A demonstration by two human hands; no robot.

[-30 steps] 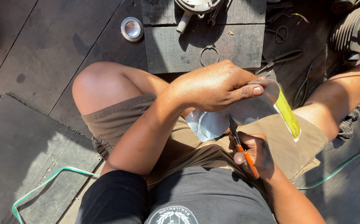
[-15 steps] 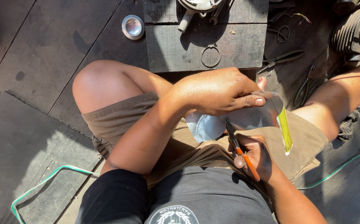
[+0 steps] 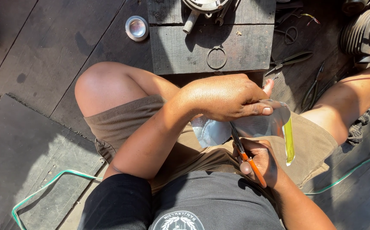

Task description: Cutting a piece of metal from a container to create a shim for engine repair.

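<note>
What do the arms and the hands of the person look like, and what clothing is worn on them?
Both arms are bare from the upper arm down. The left hand and the right hand wear no gloves, and no ring, watch or bracelet shows. The left arm comes out of a short black sleeve, which belongs to a dark shirt with a pale round emblem on the chest. The right sleeve is out of view.

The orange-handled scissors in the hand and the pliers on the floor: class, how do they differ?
The orange-handled scissors are gripped in the right hand, blades at a shiny metal sheet; the pliers lie untouched on the dark floor. The scissors have bright handles, the pliers dark ones. Both are two-handled hand tools.
</note>
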